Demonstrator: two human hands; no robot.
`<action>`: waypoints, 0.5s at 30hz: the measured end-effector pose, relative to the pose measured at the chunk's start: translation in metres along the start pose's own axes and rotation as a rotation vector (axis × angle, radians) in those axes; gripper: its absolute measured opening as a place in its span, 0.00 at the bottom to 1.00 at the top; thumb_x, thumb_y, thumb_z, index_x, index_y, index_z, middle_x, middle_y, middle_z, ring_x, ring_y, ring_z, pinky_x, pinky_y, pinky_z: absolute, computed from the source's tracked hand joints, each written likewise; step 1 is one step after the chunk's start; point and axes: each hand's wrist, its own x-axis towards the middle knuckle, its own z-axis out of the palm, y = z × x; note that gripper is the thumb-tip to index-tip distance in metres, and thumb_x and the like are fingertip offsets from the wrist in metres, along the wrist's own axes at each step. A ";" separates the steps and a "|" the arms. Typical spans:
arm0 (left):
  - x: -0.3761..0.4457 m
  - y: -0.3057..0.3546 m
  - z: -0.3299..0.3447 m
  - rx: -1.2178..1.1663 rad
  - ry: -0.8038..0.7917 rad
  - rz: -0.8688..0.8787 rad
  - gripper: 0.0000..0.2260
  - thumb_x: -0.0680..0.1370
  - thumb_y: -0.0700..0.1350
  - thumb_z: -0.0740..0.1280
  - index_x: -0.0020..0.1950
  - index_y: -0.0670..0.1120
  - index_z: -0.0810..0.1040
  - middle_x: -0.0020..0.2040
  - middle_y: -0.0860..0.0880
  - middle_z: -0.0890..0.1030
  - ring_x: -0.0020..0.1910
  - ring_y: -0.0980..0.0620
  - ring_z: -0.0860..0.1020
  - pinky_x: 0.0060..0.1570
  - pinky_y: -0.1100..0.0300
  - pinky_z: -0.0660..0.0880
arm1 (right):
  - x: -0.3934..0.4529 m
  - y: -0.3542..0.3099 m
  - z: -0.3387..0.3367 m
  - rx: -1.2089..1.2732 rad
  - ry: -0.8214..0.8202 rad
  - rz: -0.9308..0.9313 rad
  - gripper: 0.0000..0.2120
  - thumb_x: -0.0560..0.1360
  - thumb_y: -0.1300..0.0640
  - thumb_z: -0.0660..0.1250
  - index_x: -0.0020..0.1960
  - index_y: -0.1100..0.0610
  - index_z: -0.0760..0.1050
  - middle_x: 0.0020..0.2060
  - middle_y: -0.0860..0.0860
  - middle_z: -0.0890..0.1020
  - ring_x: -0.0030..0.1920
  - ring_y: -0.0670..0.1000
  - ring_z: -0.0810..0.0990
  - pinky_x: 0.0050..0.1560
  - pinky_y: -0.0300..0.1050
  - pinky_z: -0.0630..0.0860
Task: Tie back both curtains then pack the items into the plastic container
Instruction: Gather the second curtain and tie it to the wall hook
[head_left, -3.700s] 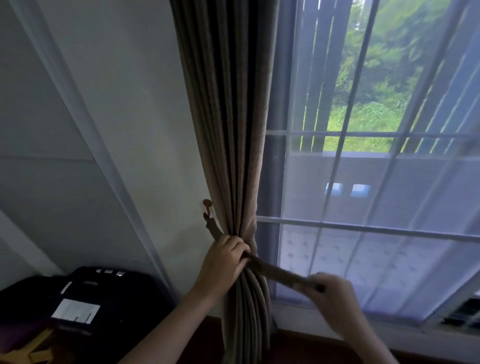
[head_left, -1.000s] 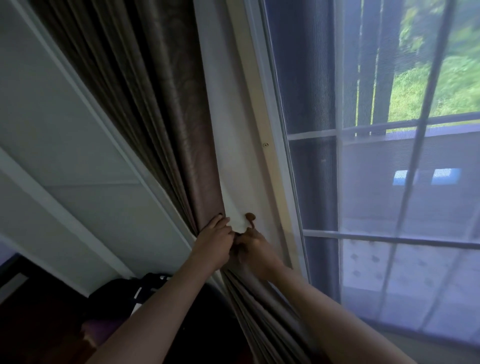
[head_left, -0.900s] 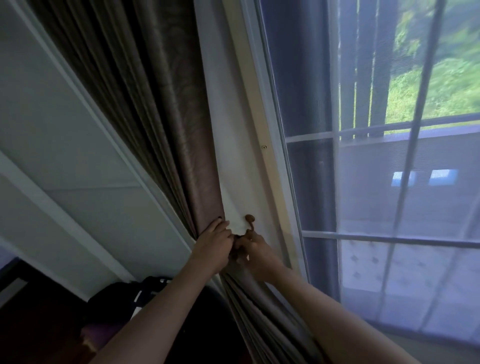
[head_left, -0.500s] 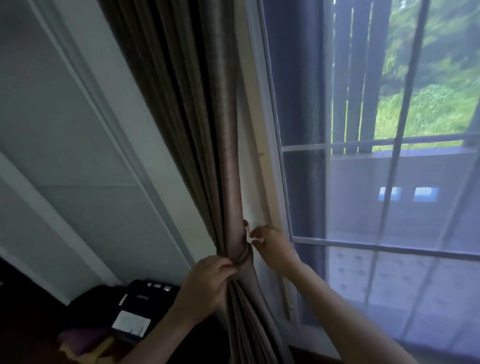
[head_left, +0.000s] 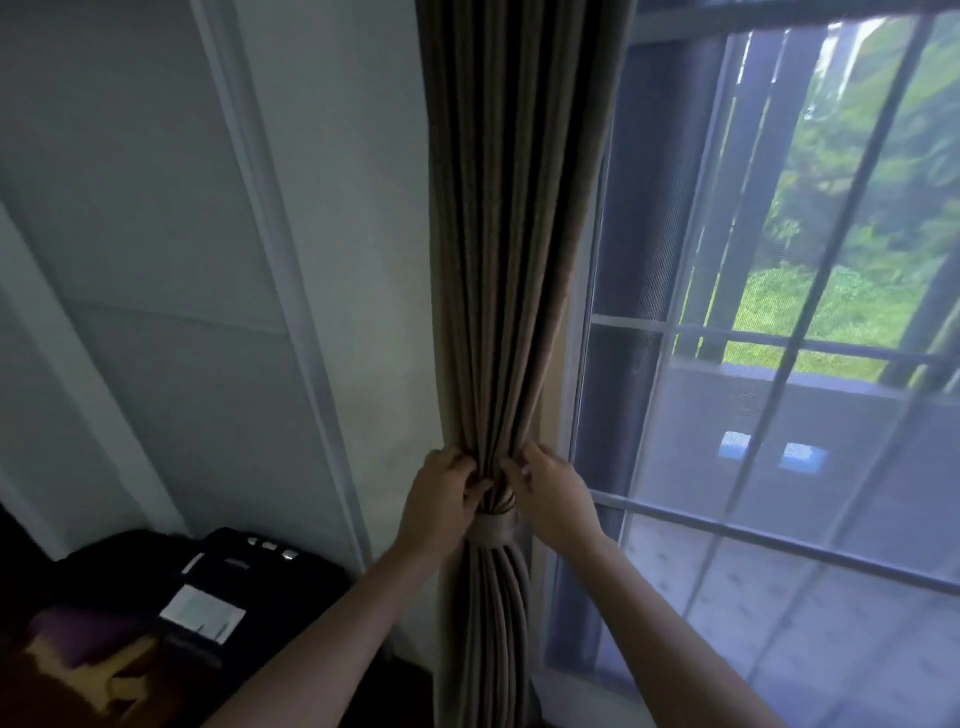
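A brown pleated curtain (head_left: 511, 234) hangs gathered beside the window frame. A brown tieback band (head_left: 493, 529) wraps around the bunched folds low down. My left hand (head_left: 441, 501) pinches the folds on the left side just above the band. My right hand (head_left: 553, 496) rests against the folds on the right side at the same height, fingers curled on the cloth. The wall hook is hidden behind the curtain. No plastic container is in view.
A large window (head_left: 779, 364) with a sheer mesh curtain fills the right side. A pale wall (head_left: 208, 260) stands to the left. A black case (head_left: 208, 587) with a white label lies on the floor at lower left.
The tieback has been brought round the curtain and now holds it. Both hands moved from the hook behind the curtain to the folds above the band. The view has swung back to level.
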 end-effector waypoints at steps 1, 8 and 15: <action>0.000 0.001 0.001 -0.003 -0.014 0.002 0.09 0.76 0.46 0.68 0.46 0.41 0.79 0.48 0.43 0.77 0.49 0.42 0.74 0.46 0.49 0.75 | 0.000 0.000 0.003 -0.001 0.017 -0.005 0.10 0.81 0.49 0.58 0.52 0.55 0.73 0.45 0.52 0.80 0.42 0.56 0.80 0.40 0.51 0.77; -0.022 -0.016 -0.002 -0.004 -0.042 0.082 0.04 0.74 0.46 0.70 0.43 0.46 0.79 0.43 0.48 0.77 0.43 0.47 0.76 0.44 0.53 0.75 | -0.022 0.020 0.013 0.165 -0.006 0.237 0.02 0.76 0.54 0.63 0.47 0.52 0.73 0.39 0.48 0.82 0.41 0.52 0.81 0.41 0.47 0.75; -0.025 -0.021 0.011 0.265 -0.177 0.250 0.09 0.64 0.46 0.77 0.41 0.49 0.80 0.40 0.49 0.78 0.39 0.46 0.78 0.37 0.56 0.75 | -0.045 0.049 0.038 -0.149 -0.143 0.084 0.09 0.75 0.56 0.65 0.53 0.48 0.79 0.48 0.48 0.79 0.47 0.53 0.81 0.42 0.49 0.78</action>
